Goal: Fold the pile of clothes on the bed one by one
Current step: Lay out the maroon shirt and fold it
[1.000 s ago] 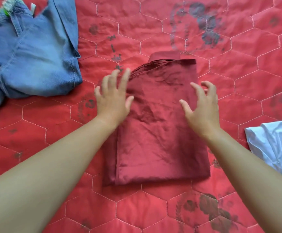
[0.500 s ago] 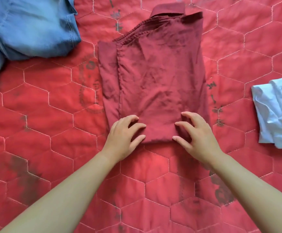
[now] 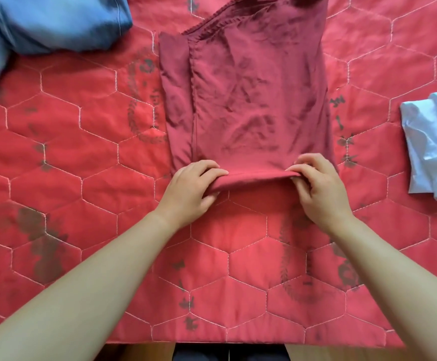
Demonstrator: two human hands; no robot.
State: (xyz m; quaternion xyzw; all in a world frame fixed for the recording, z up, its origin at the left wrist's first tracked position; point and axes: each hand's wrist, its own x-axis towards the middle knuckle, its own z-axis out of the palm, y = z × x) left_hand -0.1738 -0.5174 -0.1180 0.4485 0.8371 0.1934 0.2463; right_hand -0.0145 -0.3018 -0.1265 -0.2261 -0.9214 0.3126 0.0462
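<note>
Centre of the red quilted bedspread (image 3: 82,157): maroon garment (image 3: 251,100) lies flat, partly folded, long axis toward 12 o'clock. Left hand (image 3: 188,194) and right hand (image 3: 321,194) each pinch its near hem, fingers curled over the edge, hem slightly raised. Blue jeans (image 3: 56,22) at 10 o'clock, white garment (image 3: 433,142) at 3 o'clock, both well apart.

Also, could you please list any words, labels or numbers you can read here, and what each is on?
None can be read.
The red quilt: dark printed marks, some like characters beside leafy wreaths, too blurred to read.
The maroon garment, jeans, white garment: no label or print visible.
</note>
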